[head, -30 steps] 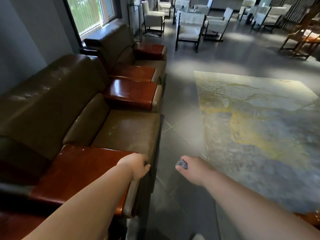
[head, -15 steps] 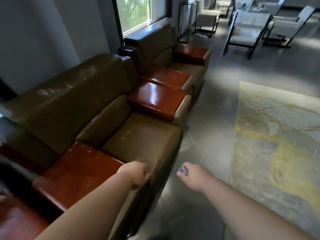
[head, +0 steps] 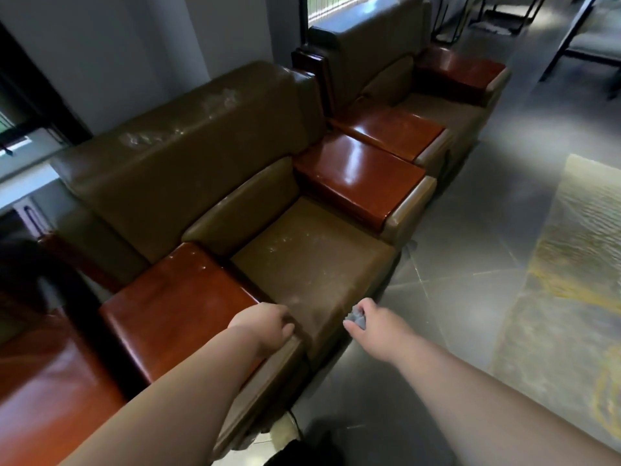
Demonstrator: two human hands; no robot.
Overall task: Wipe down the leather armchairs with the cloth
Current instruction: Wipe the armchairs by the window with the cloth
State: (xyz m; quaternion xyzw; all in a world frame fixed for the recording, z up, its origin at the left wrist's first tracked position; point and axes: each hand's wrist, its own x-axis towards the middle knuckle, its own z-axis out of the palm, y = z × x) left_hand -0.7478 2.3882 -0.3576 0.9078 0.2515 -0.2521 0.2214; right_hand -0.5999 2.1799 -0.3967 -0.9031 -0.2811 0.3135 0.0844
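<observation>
Fig.: head view, nearest leather armchair (head: pixel 312 264) as ref. landmark.

Progress: I judge the wipe-down barely begun, if at all. The seat cushion of the nearest armchair shows pale dusty specks, and its backrest has whitish smears along the top edge, so both surfaces look untouched. A second armchair (head: pixel 396 62) stands beyond it, twd the window, w/ dull patches on the seat; also left to do. Glossy red-brown wooden armrests (head: pixel 356 176) flank each seat; I can't tell whether they've been cleaned.

Cloth: a small grey cloth (head: pixel 357 318), bunched up, sits in my right hand (head: pixel 373 322), just off the front edge of the nearest armchair's seat, above the floor (head: pixel 453 247), not touching leather.

Hands: right hand has fingers curled round the cloth, arm stretched fwd, knuckles up. Left hand (head: pixel 265 326) rests on the front end of the near armrest of that chair, fingers bent over its edge, apparently bracing; it holds no cloth.

Next, I'd judge: bring cloth onto the seat cushion.
</observation>
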